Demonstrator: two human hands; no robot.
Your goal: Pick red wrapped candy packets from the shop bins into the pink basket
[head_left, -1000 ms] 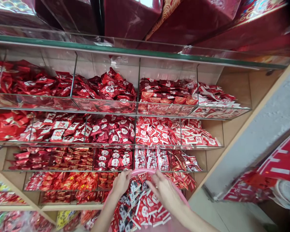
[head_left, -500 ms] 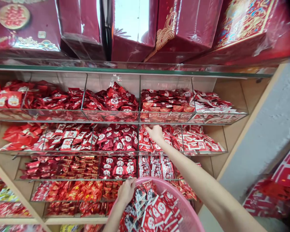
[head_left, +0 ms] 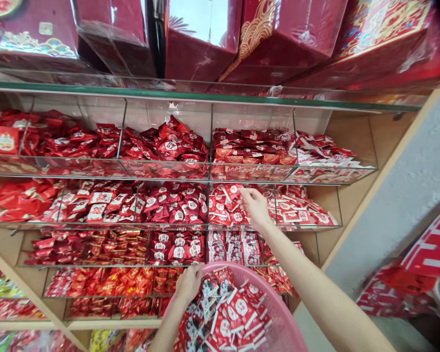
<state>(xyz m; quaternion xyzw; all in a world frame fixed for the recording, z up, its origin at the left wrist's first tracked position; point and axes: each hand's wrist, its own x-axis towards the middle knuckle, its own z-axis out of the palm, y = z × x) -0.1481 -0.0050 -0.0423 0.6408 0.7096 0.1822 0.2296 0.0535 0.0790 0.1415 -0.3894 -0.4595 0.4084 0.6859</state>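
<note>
My right hand pinches a small red-and-white candy packet by its edge. It is just above a shelf compartment of like red packets, in the second row. Lower down, my left hand is closed over the rim of a pink plastic basket. Inside the basket lie many red packets with round white prints, and darker ones with black-and-white figures on the left side.
Clear-fronted shelves hold rows of red wrapped sweets. Above them a glass shelf edge runs across under large dark red gift boxes. A grey wall and red bags are at the right.
My right hand has drawn back to the right from the compartment, now with a packet in its fingers. My left hand stays on the basket rim. The view has tilted slightly.
</note>
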